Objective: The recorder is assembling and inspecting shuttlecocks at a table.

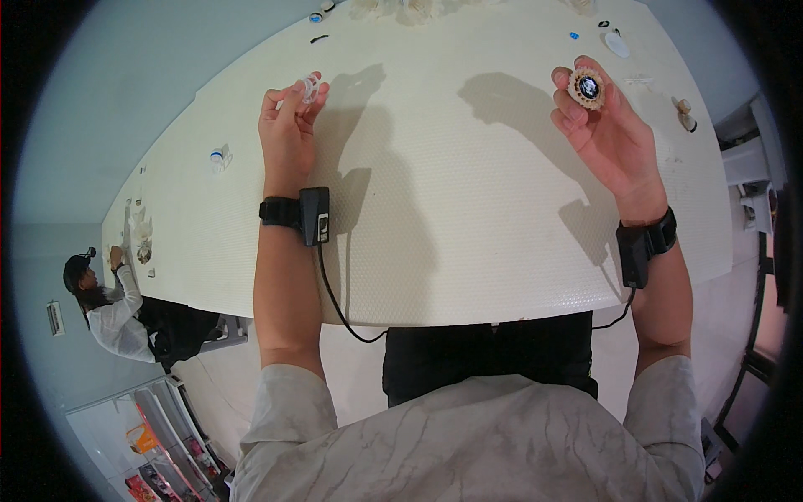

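So both hands are busy here. The left hand (287, 125) is pinching a small clear ring-like piece (310, 88) between thumb and fingers, up over the far part of the surface (493, 226). The right hand (617, 138) has a round beige disc (586, 89) with a scalloped edge and shiny dark center gripped in its fingertips, face up. As for progress — I'd say both pieces are picked up, but they're well apart, neither joined nor set down. Can't tell if the disc is finished. Loose bits are lying around too: a blue-and-white piece (217, 156) left of the left hand, plus a white oval (616, 44) beyond the right — both untouched.
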Demonstrator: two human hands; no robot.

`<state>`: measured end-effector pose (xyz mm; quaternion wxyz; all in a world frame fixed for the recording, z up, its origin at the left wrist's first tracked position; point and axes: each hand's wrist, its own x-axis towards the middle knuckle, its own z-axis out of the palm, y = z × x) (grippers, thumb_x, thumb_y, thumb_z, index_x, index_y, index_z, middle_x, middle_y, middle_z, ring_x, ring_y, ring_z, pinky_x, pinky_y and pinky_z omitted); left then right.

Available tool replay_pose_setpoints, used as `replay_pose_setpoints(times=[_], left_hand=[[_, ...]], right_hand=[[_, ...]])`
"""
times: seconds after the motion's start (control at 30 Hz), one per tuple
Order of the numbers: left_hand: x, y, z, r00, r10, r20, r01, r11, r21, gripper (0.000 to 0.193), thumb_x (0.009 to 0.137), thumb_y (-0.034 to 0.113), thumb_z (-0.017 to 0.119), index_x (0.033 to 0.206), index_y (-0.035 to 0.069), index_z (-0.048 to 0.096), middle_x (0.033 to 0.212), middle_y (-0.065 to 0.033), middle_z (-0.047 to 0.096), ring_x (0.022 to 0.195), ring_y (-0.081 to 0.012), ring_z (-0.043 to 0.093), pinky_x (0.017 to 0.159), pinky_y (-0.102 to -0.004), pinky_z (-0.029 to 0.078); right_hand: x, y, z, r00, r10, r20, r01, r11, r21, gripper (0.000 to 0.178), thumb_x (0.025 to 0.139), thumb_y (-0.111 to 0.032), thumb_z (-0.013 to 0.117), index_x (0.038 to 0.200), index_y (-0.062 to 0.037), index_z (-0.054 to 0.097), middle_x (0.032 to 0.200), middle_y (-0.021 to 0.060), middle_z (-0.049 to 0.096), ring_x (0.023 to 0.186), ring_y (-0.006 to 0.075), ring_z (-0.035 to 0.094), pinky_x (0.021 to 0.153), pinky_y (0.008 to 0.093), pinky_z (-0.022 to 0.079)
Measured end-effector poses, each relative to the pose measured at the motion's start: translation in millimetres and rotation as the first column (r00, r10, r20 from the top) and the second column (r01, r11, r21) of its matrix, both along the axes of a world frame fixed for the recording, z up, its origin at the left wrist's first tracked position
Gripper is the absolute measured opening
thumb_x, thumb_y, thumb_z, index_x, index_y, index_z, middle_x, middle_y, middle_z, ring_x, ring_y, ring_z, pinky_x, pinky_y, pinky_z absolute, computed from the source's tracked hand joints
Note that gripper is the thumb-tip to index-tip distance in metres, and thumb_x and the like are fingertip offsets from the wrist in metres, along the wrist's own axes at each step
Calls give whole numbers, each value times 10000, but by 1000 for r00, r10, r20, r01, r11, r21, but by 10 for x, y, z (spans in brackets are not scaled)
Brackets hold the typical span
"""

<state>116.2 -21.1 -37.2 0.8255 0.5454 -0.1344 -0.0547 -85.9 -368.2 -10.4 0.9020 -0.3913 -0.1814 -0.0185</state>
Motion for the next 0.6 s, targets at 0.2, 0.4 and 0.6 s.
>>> replay_pose_setpoints(times=[0.2,0.4,0.6], left_hand=[[-44,-22,53,999,19,-41,-19,1000,16,196,952,51,615,1121,46,516,1200,-239,631,1066,-292,668,902,-291,568],[-11,-18,13,998,34,-51,-35,999,-13,214,938,32,631,1120,41,517,1220,-232,622,1070,-284,662,911,-288,563],[-35,-50,12,996,72,-53,-71,997,24,306,917,21,644,1162,-13,464,1185,-246,622,1027,-286,669,939,-326,559]], right_hand=[[-27,35,41,998,-54,-44,51,996,-69,395,1017,-324,538,1301,-53,503,1171,85,503,834,111,452,793,242,403],[-17,-1,2,1000,7,-14,-7,1000,0,380,1022,-248,522,1326,-22,490,1209,146,548,885,144,536,835,276,447],[-18,7,2,1000,1,-6,-1,1000,27,383,1024,-235,511,1333,-9,488,1202,153,567,880,144,544,842,279,452]])
